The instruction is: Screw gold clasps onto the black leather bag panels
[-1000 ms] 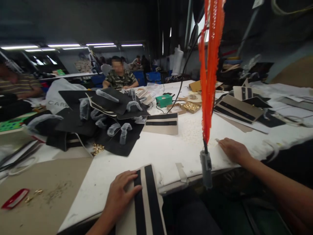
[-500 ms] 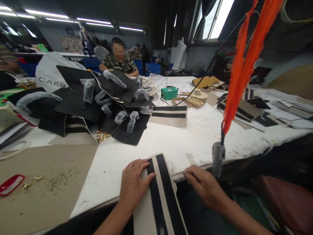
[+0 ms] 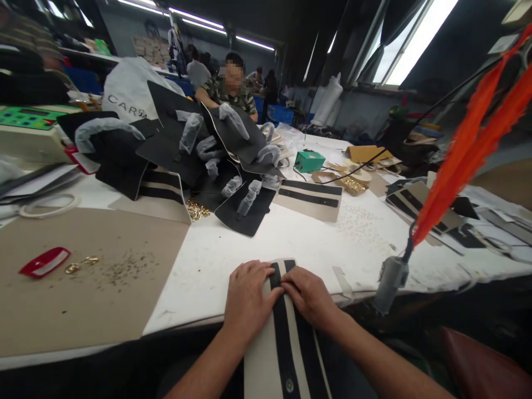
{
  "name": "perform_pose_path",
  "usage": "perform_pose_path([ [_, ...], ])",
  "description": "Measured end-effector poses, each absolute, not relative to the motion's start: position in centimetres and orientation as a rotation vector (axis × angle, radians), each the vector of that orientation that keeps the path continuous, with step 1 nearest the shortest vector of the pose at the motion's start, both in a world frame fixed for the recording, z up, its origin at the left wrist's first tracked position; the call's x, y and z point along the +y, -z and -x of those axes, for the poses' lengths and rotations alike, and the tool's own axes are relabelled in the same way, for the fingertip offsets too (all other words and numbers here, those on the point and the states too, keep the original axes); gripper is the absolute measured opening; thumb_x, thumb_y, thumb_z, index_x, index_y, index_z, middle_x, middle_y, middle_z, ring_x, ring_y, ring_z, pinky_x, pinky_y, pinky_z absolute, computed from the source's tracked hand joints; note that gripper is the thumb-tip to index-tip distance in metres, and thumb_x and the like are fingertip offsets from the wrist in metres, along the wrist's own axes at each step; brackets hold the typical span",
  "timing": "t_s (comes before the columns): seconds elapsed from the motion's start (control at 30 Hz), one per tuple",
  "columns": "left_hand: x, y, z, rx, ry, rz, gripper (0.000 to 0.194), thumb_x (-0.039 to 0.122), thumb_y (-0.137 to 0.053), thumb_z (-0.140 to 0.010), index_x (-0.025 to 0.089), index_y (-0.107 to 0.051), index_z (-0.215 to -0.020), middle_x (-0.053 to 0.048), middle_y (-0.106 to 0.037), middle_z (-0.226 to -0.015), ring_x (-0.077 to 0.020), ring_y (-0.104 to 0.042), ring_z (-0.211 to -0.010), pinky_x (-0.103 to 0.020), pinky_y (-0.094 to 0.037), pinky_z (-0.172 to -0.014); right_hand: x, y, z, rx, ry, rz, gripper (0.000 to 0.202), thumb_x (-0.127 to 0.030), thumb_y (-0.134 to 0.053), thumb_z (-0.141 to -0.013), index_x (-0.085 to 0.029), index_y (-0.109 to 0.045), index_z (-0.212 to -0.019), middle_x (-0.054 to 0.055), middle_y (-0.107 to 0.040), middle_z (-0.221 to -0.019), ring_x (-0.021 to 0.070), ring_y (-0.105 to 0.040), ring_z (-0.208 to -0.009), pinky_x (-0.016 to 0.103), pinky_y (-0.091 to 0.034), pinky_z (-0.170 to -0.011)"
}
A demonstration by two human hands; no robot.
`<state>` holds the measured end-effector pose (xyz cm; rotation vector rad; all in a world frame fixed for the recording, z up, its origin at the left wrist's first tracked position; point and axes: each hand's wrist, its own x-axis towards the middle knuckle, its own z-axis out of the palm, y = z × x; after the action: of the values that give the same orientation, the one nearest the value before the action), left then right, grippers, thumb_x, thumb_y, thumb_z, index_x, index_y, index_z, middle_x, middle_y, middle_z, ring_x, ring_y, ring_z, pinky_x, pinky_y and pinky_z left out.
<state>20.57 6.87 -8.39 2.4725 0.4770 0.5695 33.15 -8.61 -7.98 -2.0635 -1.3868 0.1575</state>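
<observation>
A long beige panel with two black strips [image 3: 264, 368] lies at the table's front edge and reaches down toward my lap. A round metal snap shows on the left strip near the bottom. My left hand [image 3: 248, 302] grips the panel's left side near its far end, the thumb lying on the left strip. Close against that thumb, my right hand [image 3: 312, 299] pinches at the same strip with its fingertips together. Anything small between those fingertips is hidden.
Black bag pieces with plastic-wrapped handles [image 3: 245, 210] are heaped at the back left, beside gold hardware [image 3: 197, 209]. A red tray [image 3: 45, 262] lies on brown board at left. A grey cylindrical tool [image 3: 390, 282] hangs on orange cords at right. A person [image 3: 230, 91] sits opposite.
My right hand has moved left from beside the table edge onto the panel's strip, meeting my left thumb. The left hand stays on the panel. The camera view has turned and tilted.
</observation>
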Motion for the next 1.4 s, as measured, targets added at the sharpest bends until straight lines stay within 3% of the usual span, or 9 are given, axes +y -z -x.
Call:
perform_pose_path([
  [0.53, 6.7, 9.1, -20.5, 0.479, -0.585, -2.456, 0.035, 0.035, -0.085, -0.083, 0.028, -0.074, -0.116, -0.002, -0.074, -0.132, -0.0323, -0.059, -0.131, -0.054, -0.04, -0.114, -6.6, 6.8, -34.3, -1.213, -0.476, 1.931, 0.011, -0.018, -0.066, -0.094, -0.024, -0.071, -0.087, -0.001, -0.066, -0.092, 0.0181, -0.062, -0.09, 0.031, -0.045, -0.085],
  [0.7, 6.7, 8.8, -20.6, 0.491, -0.573, -2.461, 0.035, 0.035, -0.085, -0.083, 0.029, -0.074, -0.116, -0.002, -0.075, -0.131, -0.0319, -0.059, -0.13, -0.055, -0.041, -0.113, -5.5, 5.8, -34.8, -1.025, -0.652, 2.072, 0.008, -0.015, -0.073, -0.082, -0.022, -0.071, -0.081, -0.004, -0.067, -0.076, 0.0155, -0.058, -0.071, 0.027, -0.041, -0.067],
  [0.83, 6.7, 8.7, -20.6, 0.481, -0.582, -2.466, 0.035, 0.035, -0.085, -0.082, 0.029, -0.074, -0.115, -0.001, -0.075, -0.13, -0.0314, -0.059, -0.129, -0.054, -0.041, -0.112, -5.0, 5.3, -35.5, -0.98, -0.783, 2.087, 0.006, -0.017, -0.074, -0.081, -0.02, -0.073, -0.077, -0.004, -0.064, -0.067, 0.0146, -0.057, -0.065, 0.025, -0.038, -0.061],
  [1.13, 6.8, 8.5, -20.6, 0.456, -0.584, -2.495, 0.034, 0.035, -0.084, -0.083, 0.029, -0.075, -0.115, -0.003, -0.075, -0.131, -0.0316, -0.06, -0.128, -0.053, -0.044, -0.111, -5.5, 6.1, -35.7, -1.132, -0.644, 2.03, 0.01, -0.014, -0.073, -0.083, -0.023, -0.076, -0.08, -0.002, -0.072, -0.084, 0.0177, -0.065, -0.084, 0.028, -0.045, -0.079],
  [1.27, 6.8, 8.4, -20.7, 0.454, -0.586, -2.528, 0.032, 0.035, -0.083, -0.084, 0.03, -0.075, -0.115, -0.002, -0.075, -0.13, -0.0314, -0.061, -0.127, -0.053, -0.045, -0.11, -6.1, 6.5, -35.3, -1.194, -0.541, 1.948, 0.012, -0.017, -0.071, -0.09, -0.025, -0.079, -0.087, -0.001, -0.072, -0.09, 0.0182, -0.066, -0.089, 0.03, -0.048, -0.086],
  [1.4, 7.0, 8.4, -20.8, 0.419, -0.604, -2.563, 0.033, 0.034, -0.083, -0.084, 0.033, -0.077, -0.116, 0.0, -0.076, -0.13, -0.0303, -0.063, -0.126, -0.052, -0.047, -0.11, -9.4, 6.7, -33.9, -1.137, -0.282, 1.804, 0.022, -0.024, -0.061, -0.099, -0.027, -0.075, -0.116, 0.004, -0.071, -0.102, 0.0207, -0.067, -0.097, 0.034, -0.052, -0.092],
])
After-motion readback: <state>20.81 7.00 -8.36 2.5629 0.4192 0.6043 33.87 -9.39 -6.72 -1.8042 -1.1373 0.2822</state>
